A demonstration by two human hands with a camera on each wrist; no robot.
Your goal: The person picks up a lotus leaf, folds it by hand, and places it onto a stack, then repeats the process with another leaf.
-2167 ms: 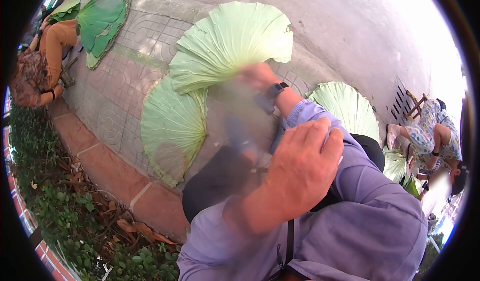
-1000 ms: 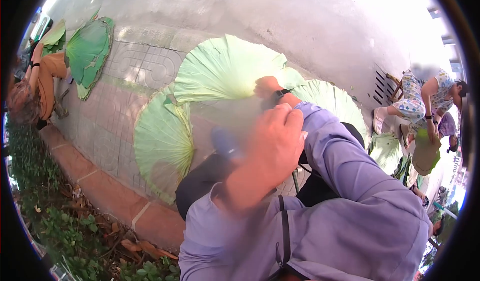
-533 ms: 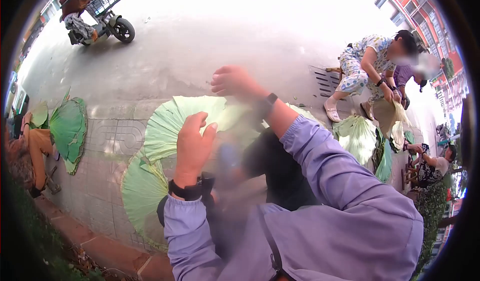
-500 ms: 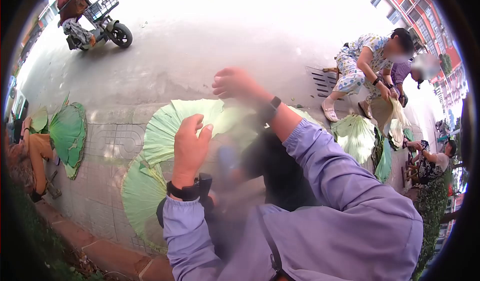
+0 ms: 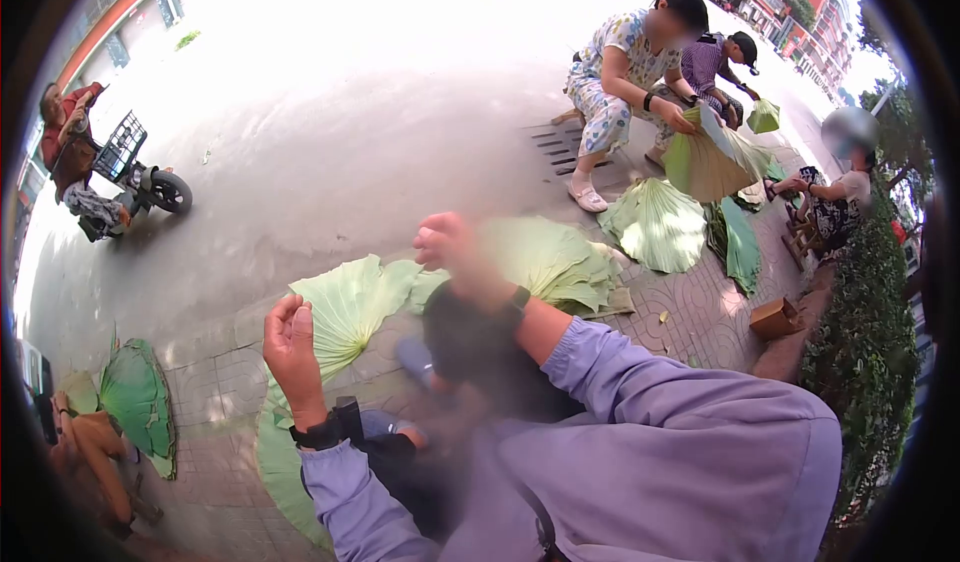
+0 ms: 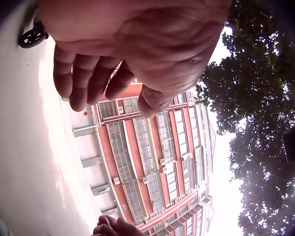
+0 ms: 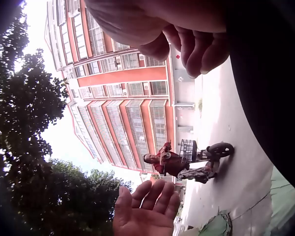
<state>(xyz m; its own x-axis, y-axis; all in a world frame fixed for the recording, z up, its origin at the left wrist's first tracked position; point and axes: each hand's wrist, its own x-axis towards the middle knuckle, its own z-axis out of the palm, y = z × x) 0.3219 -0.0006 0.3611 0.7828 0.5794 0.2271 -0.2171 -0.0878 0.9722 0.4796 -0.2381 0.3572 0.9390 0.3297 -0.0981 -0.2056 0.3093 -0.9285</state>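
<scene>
My left hand (image 5: 293, 352) is raised at the left in the head view, palm turned inward, holding nothing. Its relaxed fingers hang loosely bent in the left wrist view. My right hand (image 5: 450, 247) is held out ahead, partly blurred, and overlaps a stack of lotus leaves (image 5: 560, 262) in the head view. In the right wrist view its fingers (image 7: 191, 54) bend loosely around nothing. Beside my left hand, a broad pale lotus leaf (image 5: 350, 307) lies on the pavement. Another leaf (image 5: 280, 462) spreads below my left wrist.
A seated person in patterned clothes (image 5: 610, 92) handles a large leaf (image 5: 715, 162) at the right, near another leaf (image 5: 655, 224) on the ground. A rider sits on a scooter (image 5: 130, 187) at the left. A cardboard box (image 5: 775, 317) stands by the hedge (image 5: 860, 362).
The right hand has lifted off the leaf, and the left hand has moved away from the right forearm to the left. The head view has tilted up, bringing the scooter in.
</scene>
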